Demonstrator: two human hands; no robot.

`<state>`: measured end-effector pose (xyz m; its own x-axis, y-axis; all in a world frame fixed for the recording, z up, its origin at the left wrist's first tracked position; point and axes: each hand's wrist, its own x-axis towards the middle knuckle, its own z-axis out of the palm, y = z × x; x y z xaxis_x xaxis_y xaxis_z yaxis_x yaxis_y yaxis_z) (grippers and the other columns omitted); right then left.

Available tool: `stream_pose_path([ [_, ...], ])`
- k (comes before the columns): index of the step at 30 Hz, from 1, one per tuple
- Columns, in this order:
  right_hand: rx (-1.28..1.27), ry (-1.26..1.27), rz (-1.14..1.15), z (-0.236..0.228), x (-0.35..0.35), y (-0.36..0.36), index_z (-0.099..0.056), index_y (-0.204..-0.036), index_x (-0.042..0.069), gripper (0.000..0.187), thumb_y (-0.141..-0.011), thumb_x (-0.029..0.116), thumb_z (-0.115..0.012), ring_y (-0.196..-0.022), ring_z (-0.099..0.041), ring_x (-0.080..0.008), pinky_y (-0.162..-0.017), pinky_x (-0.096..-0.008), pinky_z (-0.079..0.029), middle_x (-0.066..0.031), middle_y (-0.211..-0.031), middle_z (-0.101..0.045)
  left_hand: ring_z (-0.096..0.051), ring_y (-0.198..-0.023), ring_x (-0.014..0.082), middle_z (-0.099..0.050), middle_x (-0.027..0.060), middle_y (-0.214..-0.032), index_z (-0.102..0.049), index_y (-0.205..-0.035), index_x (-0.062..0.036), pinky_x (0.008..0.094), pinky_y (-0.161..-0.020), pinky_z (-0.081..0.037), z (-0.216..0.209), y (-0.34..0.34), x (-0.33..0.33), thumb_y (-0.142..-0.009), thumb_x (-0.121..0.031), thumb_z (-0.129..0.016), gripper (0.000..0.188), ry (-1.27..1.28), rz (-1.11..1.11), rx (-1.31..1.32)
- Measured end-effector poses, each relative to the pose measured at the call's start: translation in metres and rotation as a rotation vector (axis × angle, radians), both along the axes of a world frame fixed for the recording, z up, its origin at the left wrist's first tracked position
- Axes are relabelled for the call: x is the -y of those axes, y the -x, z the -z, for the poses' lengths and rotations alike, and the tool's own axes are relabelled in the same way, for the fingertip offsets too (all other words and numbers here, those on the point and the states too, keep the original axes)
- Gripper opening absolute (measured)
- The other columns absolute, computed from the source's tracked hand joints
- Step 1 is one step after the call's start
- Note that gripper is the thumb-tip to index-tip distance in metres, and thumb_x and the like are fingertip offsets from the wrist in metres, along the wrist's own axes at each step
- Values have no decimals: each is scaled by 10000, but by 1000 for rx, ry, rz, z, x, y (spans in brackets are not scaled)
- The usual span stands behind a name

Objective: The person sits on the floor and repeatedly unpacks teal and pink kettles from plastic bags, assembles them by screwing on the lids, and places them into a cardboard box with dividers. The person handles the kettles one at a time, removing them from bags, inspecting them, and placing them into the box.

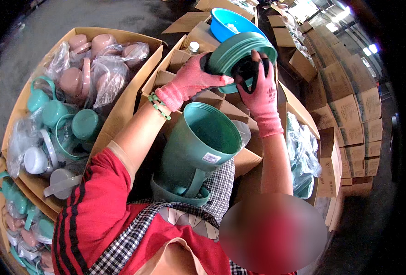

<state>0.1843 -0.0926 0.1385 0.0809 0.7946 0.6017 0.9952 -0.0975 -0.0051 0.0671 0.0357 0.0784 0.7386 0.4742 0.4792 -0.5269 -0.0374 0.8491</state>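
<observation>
L hand (194,75) & R hand (261,87) part-curled, gripping ribbed green lid (233,51); if grip slips, it may drop onto lg green jug (177,156) below hands.

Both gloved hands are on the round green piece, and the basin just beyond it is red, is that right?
Not quite: the basin is blue, not red, as the head view shows. The gloved left hand and right hand are indeed on the round green piece.
</observation>
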Motion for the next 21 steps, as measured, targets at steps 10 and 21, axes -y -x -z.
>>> stream_pose_path([
  [10,-1883,741,-96,70,-61,-37,-490,-977,-3,705,-735,650,-383,-578,-572,-222,-489,-289,-444,-152,-699,-572,-523,-768,98,-570,37,-908,-535,-975,-14,244,-717,-431,109,-27,-15,-617,-199,-734,449,399,-157,-111],
  [21,-434,284,549,169,-164,-218,-583,-887,6,366,-783,344,-488,-820,-563,-332,-742,-390,-433,-210,-823,-591,-557,-679,108,-573,35,-820,-545,-955,-30,228,-574,-451,124,-35,-45,-701,-183,-670,322,1202,-293,-125],
])
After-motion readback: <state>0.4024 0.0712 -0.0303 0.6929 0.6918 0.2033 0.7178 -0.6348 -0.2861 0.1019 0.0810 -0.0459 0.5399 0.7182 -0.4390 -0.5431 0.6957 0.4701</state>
